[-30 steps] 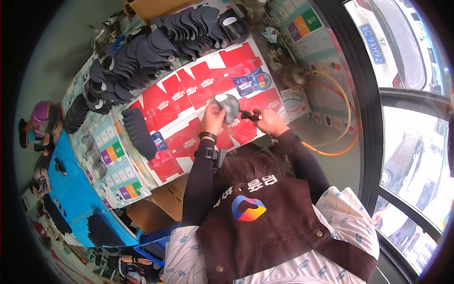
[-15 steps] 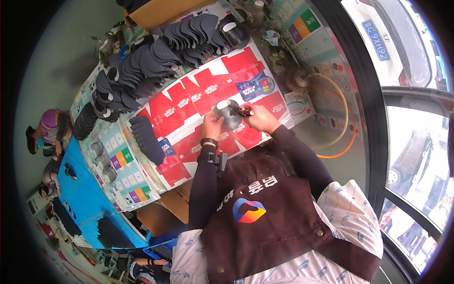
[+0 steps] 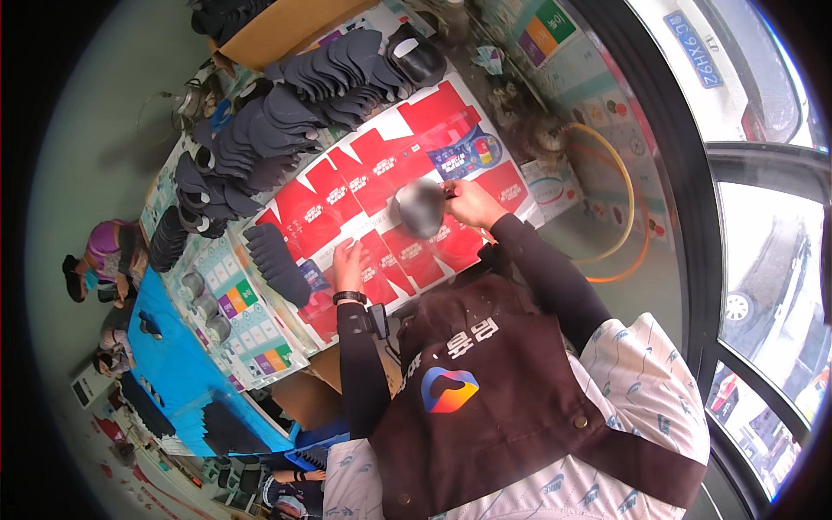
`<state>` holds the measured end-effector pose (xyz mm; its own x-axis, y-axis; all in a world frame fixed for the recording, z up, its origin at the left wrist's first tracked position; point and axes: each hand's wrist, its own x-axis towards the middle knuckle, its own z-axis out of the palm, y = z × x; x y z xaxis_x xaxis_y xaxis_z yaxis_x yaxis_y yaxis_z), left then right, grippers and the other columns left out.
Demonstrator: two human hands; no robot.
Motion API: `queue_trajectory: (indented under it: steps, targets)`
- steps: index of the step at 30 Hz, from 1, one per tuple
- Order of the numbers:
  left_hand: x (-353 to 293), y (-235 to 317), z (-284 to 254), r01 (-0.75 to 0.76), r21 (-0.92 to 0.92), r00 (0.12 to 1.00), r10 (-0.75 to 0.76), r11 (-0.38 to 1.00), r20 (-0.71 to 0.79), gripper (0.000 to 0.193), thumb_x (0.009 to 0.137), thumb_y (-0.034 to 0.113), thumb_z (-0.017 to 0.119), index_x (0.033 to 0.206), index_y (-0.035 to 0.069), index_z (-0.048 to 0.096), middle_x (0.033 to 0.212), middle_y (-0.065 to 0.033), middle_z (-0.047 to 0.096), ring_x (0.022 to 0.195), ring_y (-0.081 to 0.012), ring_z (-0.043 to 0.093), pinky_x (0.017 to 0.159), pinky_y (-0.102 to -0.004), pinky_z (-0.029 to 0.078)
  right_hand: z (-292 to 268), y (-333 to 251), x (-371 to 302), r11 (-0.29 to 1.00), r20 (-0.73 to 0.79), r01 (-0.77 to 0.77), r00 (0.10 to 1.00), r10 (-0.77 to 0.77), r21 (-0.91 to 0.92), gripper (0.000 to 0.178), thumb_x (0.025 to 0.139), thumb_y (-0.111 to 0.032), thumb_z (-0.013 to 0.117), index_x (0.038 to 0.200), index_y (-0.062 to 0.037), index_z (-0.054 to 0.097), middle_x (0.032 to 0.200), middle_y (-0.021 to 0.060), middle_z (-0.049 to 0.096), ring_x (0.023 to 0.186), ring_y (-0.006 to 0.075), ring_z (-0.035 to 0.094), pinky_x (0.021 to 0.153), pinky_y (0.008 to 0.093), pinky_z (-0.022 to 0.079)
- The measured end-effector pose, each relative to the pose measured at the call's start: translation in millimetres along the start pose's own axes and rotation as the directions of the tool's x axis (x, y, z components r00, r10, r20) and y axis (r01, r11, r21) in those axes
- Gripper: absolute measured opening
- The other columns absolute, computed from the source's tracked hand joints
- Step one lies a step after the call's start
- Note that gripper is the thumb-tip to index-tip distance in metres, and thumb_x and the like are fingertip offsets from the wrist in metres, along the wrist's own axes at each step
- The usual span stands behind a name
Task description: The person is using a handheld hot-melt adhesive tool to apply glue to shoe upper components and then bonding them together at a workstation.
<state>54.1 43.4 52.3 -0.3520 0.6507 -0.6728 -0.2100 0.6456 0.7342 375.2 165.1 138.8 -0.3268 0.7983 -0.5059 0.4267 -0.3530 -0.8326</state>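
Observation:
My right hand [image 3: 475, 206] is closed at the edge of a dark grey rounded piece [image 3: 420, 208], which is smeared by motion above the red and white printed sheet. A small dark thing with a bit of red shows at its fingertips; I cannot make out its kind. My left hand [image 3: 348, 265] is apart from the piece, over the sheet's lower left part, with its fingers raised, slightly parted and nothing visible in them. Closest to it is a row of overlapping dark pieces [image 3: 276, 264].
Long stacks of dark curved pieces [image 3: 277, 120] line the bench's far side, beside a cardboard box [image 3: 290, 33]. Several grey rounded pieces [image 3: 206, 307] lie at the left. A yellow hose [image 3: 631, 199] loops at the right. Other people sit by a blue table [image 3: 178, 364].
My left hand has let go of the rounded piece and moved left and down toward me. My right hand has the piece, now blurred, its pale opening no longer showing.

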Motion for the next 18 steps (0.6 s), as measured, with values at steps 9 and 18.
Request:
queue_trajectory:
  steps: [9, 18]
  targets:
    - [0.1, -2.8, 3.8, 0.049, -0.076, 0.999, -0.048, 0.996, 0.019, 0.035, 0.100, 0.021, 0.067, 0.129, 0.006, 0.054, 0.113, -0.0116, 0.064, 0.096, -0.0224, 0.067, 0.082, -0.0346, 0.056, -2.6, 3.3, 2.1, 1.000, 0.045, 0.028, 0.999, -0.028, 0.006, 0.039, 0.075, -0.017, 0.060, 0.108, 0.0036, 0.069, 0.092, 0.0264, 0.070, 0.089, 0.0381, 0.069, 0.082, 0.0412, 0.052]
    - [5.5, -4.2, 12.5, 0.048, -0.077, 0.998, -0.045, 0.996, 0.042, 0.030, 0.101, 0.019, 0.065, 0.126, 0.006, 0.055, 0.111, -0.0130, 0.063, 0.095, -0.0245, 0.068, 0.083, -0.0362, 0.057, -2.1, 18.9, 12.5, 1.000, 0.177, -0.009, 0.984, 0.006, 0.012, 0.037, 0.074, -0.014, 0.061, 0.106, 0.0028, 0.070, 0.086, 0.0245, 0.070, 0.083, 0.0347, 0.070, 0.076, 0.0399, 0.052]
